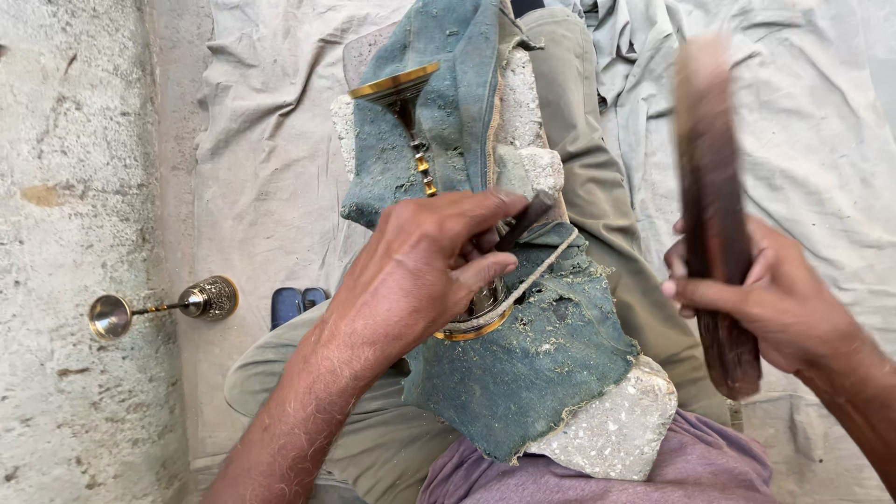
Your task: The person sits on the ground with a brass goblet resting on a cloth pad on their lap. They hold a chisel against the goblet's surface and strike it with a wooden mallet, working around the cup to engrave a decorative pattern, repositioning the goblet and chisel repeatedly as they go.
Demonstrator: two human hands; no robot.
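Note:
A brass goblet (411, 121) lies on a stone block (616, 425) draped in worn blue denim (532, 364), resting on my lap. My left hand (420, 266) covers the goblet's cup and pinches a small dark metal punch (527, 219) against it. A cord (541, 271) loops over the cup's rim. My right hand (775, 303) is raised to the right and grips a long brown wooden stick (714, 205), blurred at its top end.
A second brass goblet (163, 306) lies on its side at the left, on the edge of a grey cloth (271, 168) spread over the concrete floor (65, 233). A blue object (297, 303) sits by my knee.

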